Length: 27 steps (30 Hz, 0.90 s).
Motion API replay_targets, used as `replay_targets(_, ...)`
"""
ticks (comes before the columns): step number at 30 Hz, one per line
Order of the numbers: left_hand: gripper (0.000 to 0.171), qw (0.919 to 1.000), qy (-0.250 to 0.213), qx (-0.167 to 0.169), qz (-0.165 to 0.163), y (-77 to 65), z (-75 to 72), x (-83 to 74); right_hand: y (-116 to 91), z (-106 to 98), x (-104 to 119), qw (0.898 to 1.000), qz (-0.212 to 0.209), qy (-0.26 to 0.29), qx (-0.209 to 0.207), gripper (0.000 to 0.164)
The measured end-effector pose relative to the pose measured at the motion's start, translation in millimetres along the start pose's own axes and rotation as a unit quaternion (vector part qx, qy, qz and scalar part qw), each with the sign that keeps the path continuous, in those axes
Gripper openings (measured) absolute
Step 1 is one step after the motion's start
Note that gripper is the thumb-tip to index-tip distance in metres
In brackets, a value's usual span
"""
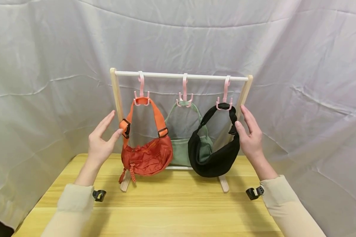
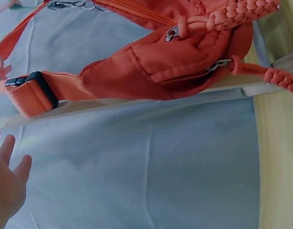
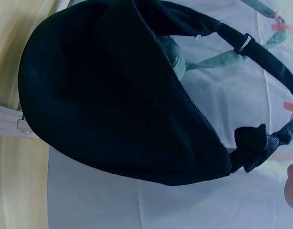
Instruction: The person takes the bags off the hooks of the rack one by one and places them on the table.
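Note:
Three bags hang from pink hooks on a small rack. At the left is a red shoulder bag [image 1: 148,156] with an orange strap, two black buckles and braided zipper pulls. A green bag [image 1: 180,151] hangs in the middle, partly hidden behind its neighbours. On the right hook hangs a black shoulder bag [image 1: 216,163] with a knotted strap. My left hand [image 1: 102,141] is raised beside the orange strap, fingers straight and thumb spread, holding nothing. My right hand [image 1: 250,136] is held up by the black strap, fingers extended; only a fingertip [image 3: 292,188] enters the right wrist view.
The rack has a white top bar [image 1: 163,75], wooden side posts [image 1: 117,93] and wooden feet [image 1: 224,184]. It stands on a wood-grain table [image 1: 166,210], with a pale grey curtain [image 1: 178,42] behind and at both sides. A pink hook [image 1: 184,87] holds the green strap.

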<state>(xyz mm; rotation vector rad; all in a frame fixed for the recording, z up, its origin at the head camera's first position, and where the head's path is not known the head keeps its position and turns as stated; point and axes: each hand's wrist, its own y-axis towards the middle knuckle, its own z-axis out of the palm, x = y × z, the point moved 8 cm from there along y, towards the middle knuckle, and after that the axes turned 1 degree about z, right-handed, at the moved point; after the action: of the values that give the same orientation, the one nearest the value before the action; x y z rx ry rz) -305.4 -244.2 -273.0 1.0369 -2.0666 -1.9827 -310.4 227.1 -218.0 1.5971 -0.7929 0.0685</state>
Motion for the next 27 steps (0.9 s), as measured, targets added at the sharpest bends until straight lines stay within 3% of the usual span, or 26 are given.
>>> replay_targets(9, 0.071, 0.9987, 0.022, 0.04, 0.021, 12.5, -2.7, -11.6, 0, 14, 19, 0.997, -0.066, -0.006, 0.027, 0.053)
replay_targets(20, 0.069, 0.9978, 0.024, 0.043, 0.045, 33.2, -0.2, -27.9, -4, 35, 37, 0.99, -0.123, -0.004, 0.067, 0.059)
replay_targets(27, 0.069, 0.9959, 0.022, 0.048, 0.074, 42.0, 2.6, -35.8, -4, 52, 22, 0.985, -0.146, -0.009, 0.096, 0.061)
